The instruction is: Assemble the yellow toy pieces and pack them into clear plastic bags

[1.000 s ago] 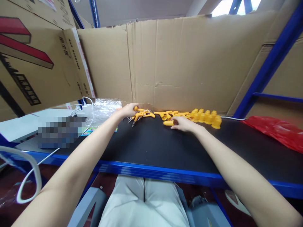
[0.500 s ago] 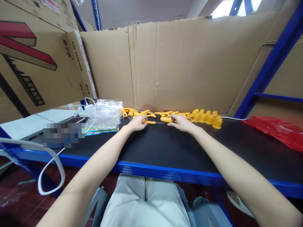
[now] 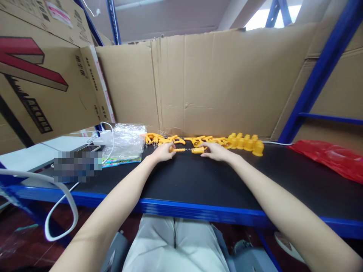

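Observation:
My left hand [image 3: 165,152] is closed on a yellow ridged plastic rod [image 3: 179,150], which points right. A thin metal spring [image 3: 188,149] runs from the rod's tip toward a yellow cylindrical part [image 3: 197,150]. That cylinder is gripped at its right end by the fingertips of my right hand [image 3: 214,151]. Spring and cylinder look in line, their ends close together; whether they touch I cannot tell. Behind my left hand lies a pile of yellow curved handles [image 3: 153,138] with metal springs among them. More yellow parts [image 3: 205,140] lie behind my right hand.
Several yellow cups [image 3: 246,142] stand in rows at right, near a red plastic bag [image 3: 326,155]. Clear plastic bags [image 3: 126,139] and white cables [image 3: 109,124] lie at left. Cardboard [image 3: 227,83] walls the back; a blue rail [image 3: 195,209] edges the black tabletop [image 3: 195,177].
The cylinder in my right hand has come closer to the rod in my left, and less of the spring shows between them. The camera view has shifted slightly.

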A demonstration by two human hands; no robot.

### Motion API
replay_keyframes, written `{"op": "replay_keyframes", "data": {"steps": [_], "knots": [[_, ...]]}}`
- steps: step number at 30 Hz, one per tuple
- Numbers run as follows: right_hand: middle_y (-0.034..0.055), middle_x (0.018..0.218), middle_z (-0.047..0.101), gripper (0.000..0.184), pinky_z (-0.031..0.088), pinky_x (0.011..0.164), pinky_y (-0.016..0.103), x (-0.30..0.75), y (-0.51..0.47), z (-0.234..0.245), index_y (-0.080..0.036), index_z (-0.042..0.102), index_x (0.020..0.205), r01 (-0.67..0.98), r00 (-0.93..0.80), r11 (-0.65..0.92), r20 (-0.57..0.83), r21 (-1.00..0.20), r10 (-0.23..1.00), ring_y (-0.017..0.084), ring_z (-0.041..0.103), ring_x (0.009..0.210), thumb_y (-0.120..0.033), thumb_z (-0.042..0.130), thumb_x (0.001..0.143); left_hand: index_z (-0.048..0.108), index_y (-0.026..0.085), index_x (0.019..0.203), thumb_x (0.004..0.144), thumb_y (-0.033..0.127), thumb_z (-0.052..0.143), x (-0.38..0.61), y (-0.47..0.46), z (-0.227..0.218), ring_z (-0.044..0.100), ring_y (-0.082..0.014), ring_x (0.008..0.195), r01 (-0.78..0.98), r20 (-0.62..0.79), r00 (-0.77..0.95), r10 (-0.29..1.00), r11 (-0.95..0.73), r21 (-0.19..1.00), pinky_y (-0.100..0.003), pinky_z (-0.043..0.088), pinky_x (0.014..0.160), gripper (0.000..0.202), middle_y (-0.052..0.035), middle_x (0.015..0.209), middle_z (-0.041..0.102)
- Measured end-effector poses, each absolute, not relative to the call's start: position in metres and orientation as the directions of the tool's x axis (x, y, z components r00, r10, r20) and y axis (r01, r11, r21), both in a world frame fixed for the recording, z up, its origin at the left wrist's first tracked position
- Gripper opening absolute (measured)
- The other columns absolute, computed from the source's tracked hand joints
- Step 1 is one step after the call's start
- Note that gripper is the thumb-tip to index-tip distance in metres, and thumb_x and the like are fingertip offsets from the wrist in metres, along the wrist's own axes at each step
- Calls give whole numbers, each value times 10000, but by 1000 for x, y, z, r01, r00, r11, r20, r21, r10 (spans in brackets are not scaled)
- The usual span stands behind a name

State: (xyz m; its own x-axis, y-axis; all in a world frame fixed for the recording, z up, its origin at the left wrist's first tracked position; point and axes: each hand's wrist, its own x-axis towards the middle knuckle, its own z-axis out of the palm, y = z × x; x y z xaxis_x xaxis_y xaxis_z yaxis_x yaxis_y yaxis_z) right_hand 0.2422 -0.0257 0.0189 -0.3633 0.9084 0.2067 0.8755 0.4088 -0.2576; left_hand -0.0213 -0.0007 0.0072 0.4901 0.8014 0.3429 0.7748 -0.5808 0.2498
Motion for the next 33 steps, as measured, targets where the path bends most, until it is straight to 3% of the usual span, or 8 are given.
{"op": "replay_keyframes", "data": {"steps": [5, 11, 19, 25, 29, 33], "knots": [[60, 864, 621, 430, 419, 710, 263, 235, -29, 20, -151, 516, 1136, 855, -394, 439, 203, -275, 896, 154, 573, 758, -261, 609, 730, 546, 171, 935, 754, 309, 471, -17, -4, 7, 574, -169, 716, 752, 335, 511, 792, -600, 272, -272, 430, 678, 240, -40, 748, 626], [63, 875, 616, 387, 420, 714, 275, 250, -22, 21, -165, 550, 1075, 901, -296, 345, 207, -264, 932, 172, 568, 793, -241, 630, 705, 574, 177, 896, 729, 304, 497, -22, -2, 9, 578, -190, 750, 794, 318, 499, 806, -572, 205, -281, 424, 658, 223, -72, 863, 635], [53, 870, 611, 376, 430, 709, 274, 252, -22, 21, -172, 551, 1068, 878, -308, 354, 186, -321, 933, 159, 570, 779, -238, 629, 706, 580, 183, 902, 729, 317, 500, -24, -1, 9, 578, -201, 790, 808, 323, 476, 818, -552, 206, -289, 425, 685, 233, -67, 871, 636], [52, 861, 605, 411, 425, 702, 267, 245, -26, 22, -158, 549, 1085, 864, -314, 366, 199, -345, 928, 154, 568, 775, -283, 630, 702, 571, 180, 899, 740, 315, 496, -20, -4, 9, 571, -176, 704, 784, 332, 481, 811, -568, 251, -283, 417, 662, 221, -51, 767, 628], [53, 853, 618, 449, 436, 696, 272, 237, -29, 21, -148, 516, 1135, 788, -394, 445, 208, -425, 895, 145, 577, 738, -296, 609, 721, 560, 190, 891, 752, 314, 486, -14, -10, 9, 558, -162, 664, 730, 395, 534, 748, -643, 230, -265, 402, 626, 201, -30, 695, 605], [81, 954, 631, 354, 460, 695, 268, 233, -28, 18, -145, 480, 1110, 653, -388, 427, 208, -625, 898, 130, 606, 723, -295, 532, 794, 545, 189, 898, 773, 295, 464, -14, -13, 11, 551, -143, 646, 699, 433, 551, 714, -678, 229, -250, 402, 636, 183, -10, 677, 597]]}}
